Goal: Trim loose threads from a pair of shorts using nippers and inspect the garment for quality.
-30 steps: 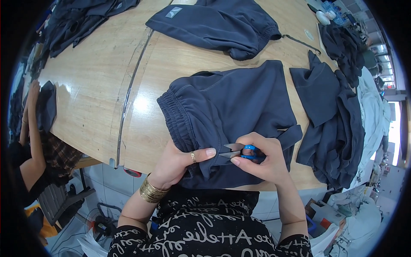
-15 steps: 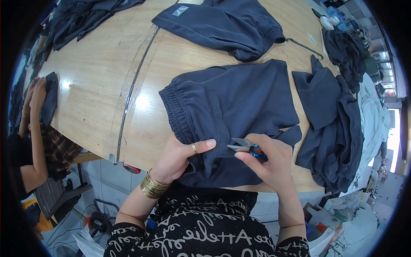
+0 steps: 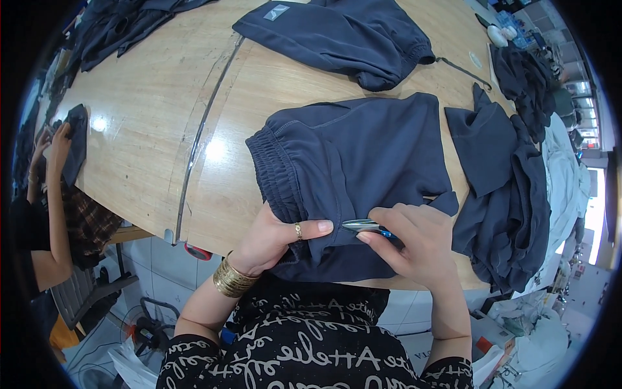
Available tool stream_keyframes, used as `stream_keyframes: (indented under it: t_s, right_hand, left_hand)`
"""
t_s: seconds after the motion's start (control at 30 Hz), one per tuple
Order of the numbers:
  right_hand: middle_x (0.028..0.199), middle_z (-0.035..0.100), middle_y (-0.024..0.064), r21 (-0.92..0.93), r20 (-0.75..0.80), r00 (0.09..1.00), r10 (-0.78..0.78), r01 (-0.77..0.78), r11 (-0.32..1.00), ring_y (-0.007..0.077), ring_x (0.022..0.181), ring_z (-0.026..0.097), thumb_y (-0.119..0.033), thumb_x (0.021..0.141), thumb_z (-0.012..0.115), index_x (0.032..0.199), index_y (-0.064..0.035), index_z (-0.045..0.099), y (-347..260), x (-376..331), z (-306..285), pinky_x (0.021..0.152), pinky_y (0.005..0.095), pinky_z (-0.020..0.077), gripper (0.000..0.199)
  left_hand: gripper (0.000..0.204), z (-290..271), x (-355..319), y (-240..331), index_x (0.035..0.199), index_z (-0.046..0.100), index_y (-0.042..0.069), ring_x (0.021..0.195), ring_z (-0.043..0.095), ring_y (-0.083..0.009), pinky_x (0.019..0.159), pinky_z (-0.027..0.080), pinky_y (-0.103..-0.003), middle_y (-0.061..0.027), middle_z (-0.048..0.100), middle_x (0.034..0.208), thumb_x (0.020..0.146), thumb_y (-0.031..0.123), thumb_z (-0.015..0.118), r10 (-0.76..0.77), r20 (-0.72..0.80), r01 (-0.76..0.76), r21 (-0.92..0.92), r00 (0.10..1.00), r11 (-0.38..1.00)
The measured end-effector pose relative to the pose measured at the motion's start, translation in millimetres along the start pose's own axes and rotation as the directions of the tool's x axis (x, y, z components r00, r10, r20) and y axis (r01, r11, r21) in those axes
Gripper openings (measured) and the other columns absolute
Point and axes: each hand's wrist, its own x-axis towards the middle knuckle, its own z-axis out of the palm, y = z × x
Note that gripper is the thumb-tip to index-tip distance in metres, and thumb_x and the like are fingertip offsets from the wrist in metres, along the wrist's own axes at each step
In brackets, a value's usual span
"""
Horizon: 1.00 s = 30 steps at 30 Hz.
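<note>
Dark navy shorts (image 3: 382, 152) with a gathered elastic waistband (image 3: 275, 168) lie spread on the wooden table before me. My left hand (image 3: 278, 236) grips them below the waistband, thumb on top and the other fingers hidden under the cloth. In my right hand (image 3: 411, 240) is a small pair of thread snips (image 3: 364, 225) with blue on the handle. Their blades are pressed together, and the tips touch or nearly touch the seam just right of my left thumb. Whether a thread is between the blades is too small to tell.
Another navy garment (image 3: 337, 42) lies at the far side, with a dark cord (image 3: 463, 70) beside it. Navy pieces (image 3: 502, 188) are heaped at the right. A co-worker's hands (image 3: 58, 146) handle dark cloth at the left. A dark strip (image 3: 207, 129) crosses the wooden table (image 3: 142, 136).
The snips' blades have gone from spread apart to pressed together near the seam. The shorts and both my hands have shifted very slightly right.
</note>
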Motion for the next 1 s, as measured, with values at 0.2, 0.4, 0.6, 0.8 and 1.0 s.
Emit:
stream_keyframes:
  t_s: [0.2,0.4,0.6,0.8,1.0]
  right_hand:
    - [0.062,0.052,-0.0006,0.014,0.055,0.998,-0.024,0.024,1.000,0.0162,0.051,0.052,-0.027,0.076,0.071,0.082,-0.0116,0.063,0.8,2.9,-5.3,0.048,0.0285,0.0374,0.019]
    - [0.062,0.053,0.0000,0.066,0.062,0.998,-0.027,0.023,0.998,0.0166,0.052,0.053,-0.026,0.075,0.072,0.083,-0.0110,0.063,1.4,4.7,-5.7,0.049,0.0286,0.0381,0.019]
    - [0.063,0.055,0.0001,0.131,0.088,0.996,-0.016,0.004,0.991,0.0172,0.051,0.054,-0.025,0.076,0.072,0.083,-0.0104,0.063,3.8,5.3,-5.5,0.049,0.0287,0.0388,0.018]
    - [0.064,0.056,-0.0002,0.182,0.087,0.996,0.002,-0.018,0.983,0.0172,0.051,0.054,-0.025,0.076,0.072,0.084,-0.0103,0.063,5.3,3.7,-2.2,0.049,0.0282,0.0393,0.019]
    - [0.064,0.057,0.0002,0.157,0.111,0.994,-0.017,-0.001,0.988,0.0177,0.051,0.055,-0.025,0.076,0.072,0.084,-0.0102,0.063,3.4,3.6,-7.8,0.048,0.0284,0.0393,0.019]
  left_hand:
    - [0.065,-0.2,1.2,-1.0,0.130,0.041,-0.002,0.111,0.053,-0.0174,0.097,0.043,-0.032,-0.0090,0.054,0.121,0.073,-0.009,0.070,-0.006,0.013,0.007,-0.036,1.000,0.999]
    - [0.065,-6.0,6.1,-6.0,0.130,0.041,-0.002,0.112,0.054,-0.0180,0.096,0.045,-0.032,-0.0099,0.054,0.121,0.072,-0.010,0.070,-0.083,0.064,0.089,-0.102,0.994,0.991]
    - [0.065,-6.1,7.1,-6.2,0.130,0.042,-0.002,0.110,0.056,-0.0183,0.095,0.046,-0.032,-0.0103,0.055,0.121,0.072,-0.009,0.070,-0.083,0.079,0.091,-0.103,0.993,0.990]
    - [0.065,-5.0,6.5,-4.9,0.130,0.041,-0.003,0.111,0.055,-0.0183,0.096,0.045,-0.032,-0.0102,0.054,0.121,0.072,-0.010,0.070,-0.072,0.076,0.080,-0.100,0.994,0.992]
    - [0.064,-3.2,6.1,-5.8,0.129,0.042,-0.003,0.111,0.055,-0.0182,0.097,0.044,-0.032,-0.0099,0.055,0.120,0.072,-0.010,0.070,-0.041,0.059,0.046,-0.088,0.997,0.995]
